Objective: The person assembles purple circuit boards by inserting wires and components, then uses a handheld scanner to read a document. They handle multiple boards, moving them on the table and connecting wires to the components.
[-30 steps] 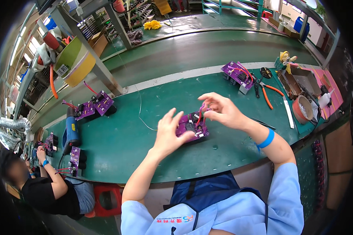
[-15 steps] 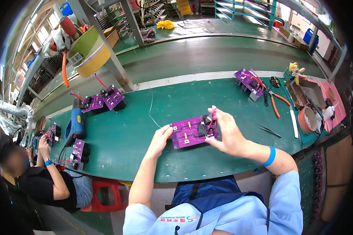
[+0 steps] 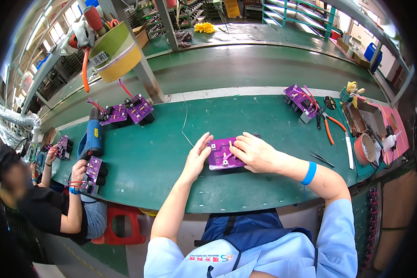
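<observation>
A purple circuit board (image 3: 217, 159) lies in front of me on the green table, its right part covered by my right hand. My left hand (image 3: 195, 160) is at the board's left edge, fingers stretched upward and apart, the thumb close to the corner. Over the middle of the board bends my right hand (image 3: 259, 154), wearing a blue wristband. Its fingers are pinched together beside a small upright yellowish part; whatever lies between them is hidden.
More purple boards with red wires stand at the back left (image 3: 139, 110), left (image 3: 95, 171) and back right (image 3: 301, 99). A blue power tool (image 3: 93, 137), orange-handled pliers (image 3: 330, 129), tweezers (image 3: 323, 160) and an orange tape roll (image 3: 364, 149) lie around. A co-worker sits at left.
My right hand has moved left from the board's right end to its middle. My left fingers have loosened from the edge and stretched out. The co-worker's hand has reached to a board.
</observation>
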### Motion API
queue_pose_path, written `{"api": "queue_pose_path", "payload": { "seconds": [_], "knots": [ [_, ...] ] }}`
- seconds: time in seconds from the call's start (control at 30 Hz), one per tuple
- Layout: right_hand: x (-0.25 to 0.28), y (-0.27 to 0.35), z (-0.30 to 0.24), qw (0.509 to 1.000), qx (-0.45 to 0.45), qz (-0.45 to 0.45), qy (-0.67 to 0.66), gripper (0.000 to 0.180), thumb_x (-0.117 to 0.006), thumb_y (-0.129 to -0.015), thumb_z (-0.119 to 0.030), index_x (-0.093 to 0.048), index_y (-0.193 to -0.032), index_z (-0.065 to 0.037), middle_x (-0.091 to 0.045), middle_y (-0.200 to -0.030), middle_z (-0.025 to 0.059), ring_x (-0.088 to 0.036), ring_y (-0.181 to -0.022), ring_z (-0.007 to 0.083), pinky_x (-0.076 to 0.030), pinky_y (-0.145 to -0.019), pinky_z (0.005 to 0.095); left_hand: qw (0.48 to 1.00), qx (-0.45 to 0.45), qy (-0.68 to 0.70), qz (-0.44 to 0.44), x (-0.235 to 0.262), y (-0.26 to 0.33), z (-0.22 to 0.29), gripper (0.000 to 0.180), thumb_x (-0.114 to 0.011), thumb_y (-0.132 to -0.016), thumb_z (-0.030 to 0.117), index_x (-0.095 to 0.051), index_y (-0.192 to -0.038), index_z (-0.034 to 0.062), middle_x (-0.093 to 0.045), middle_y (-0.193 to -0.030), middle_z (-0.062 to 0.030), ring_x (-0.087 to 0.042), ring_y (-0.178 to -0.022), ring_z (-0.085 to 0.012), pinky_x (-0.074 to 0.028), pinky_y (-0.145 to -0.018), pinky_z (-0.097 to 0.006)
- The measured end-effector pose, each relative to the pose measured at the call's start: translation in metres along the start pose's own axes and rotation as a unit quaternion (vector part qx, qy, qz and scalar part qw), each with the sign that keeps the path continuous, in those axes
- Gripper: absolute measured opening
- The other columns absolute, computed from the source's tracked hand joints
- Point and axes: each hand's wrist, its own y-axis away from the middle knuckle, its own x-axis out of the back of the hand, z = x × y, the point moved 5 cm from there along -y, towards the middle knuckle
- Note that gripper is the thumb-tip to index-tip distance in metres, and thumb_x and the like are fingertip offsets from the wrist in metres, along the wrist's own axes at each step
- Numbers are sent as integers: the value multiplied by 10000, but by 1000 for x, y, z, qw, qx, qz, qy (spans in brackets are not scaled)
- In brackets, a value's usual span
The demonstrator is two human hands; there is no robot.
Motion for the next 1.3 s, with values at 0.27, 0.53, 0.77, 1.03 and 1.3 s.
{"api": "queue_pose_path", "payload": {
  "seconds": [0.27,0.53,0.77,1.03,1.3],
  "knots": [
    [6,-16,32,998,-28,20,-61,355,-607,-682,-152,-518,-998,-16,-537,-902,132,-517,-881,270,-408,-772,368,998,-7,46,-53,-2,-4,2,596,-363,-861,478,-323,-1277,53,-424,-1209,-69,-425,-1066,-142,-315,-902,-286],
    [17,-8,50,866,-234,-52,-439,344,-528,-801,-229,-541,-1057,1,-593,-946,182,-571,-866,260,-430,-781,324,975,-180,-126,-32,8,3,27,713,-575,-740,464,-355,-1242,9,-466,-1151,-108,-460,-1035,-174,-357,-868,-296],
    [-13,18,43,716,-327,-121,-605,315,-437,-862,-283,-589,-937,-18,-584,-759,16,-518,-671,91,-429,-619,263,995,-48,-83,-28,-19,7,53,385,-560,-788,277,-501,-1044,-5,-565,-929,-52,-518,-860,-120,-405,-771,-258],
    [-60,58,40,402,-402,-99,-816,218,-433,-863,-179,-594,-919,-44,-615,-842,27,-583,-716,82,-481,-630,219,977,172,-66,-106,-45,-13,40,549,-341,-853,492,-454,-1182,66,-549,-1044,-69,-517,-845,-112,-397,-745,-247],
    [-72,74,44,322,-413,-74,-849,308,-406,-874,-297,-595,-919,-58,-623,-876,60,-605,-774,141,-500,-705,304,979,153,-107,-77,-47,-29,20,642,-299,-812,605,-513,-1110,77,-594,-875,-80,-538,-683,-128,-411,-649,-261]
  ]
}}
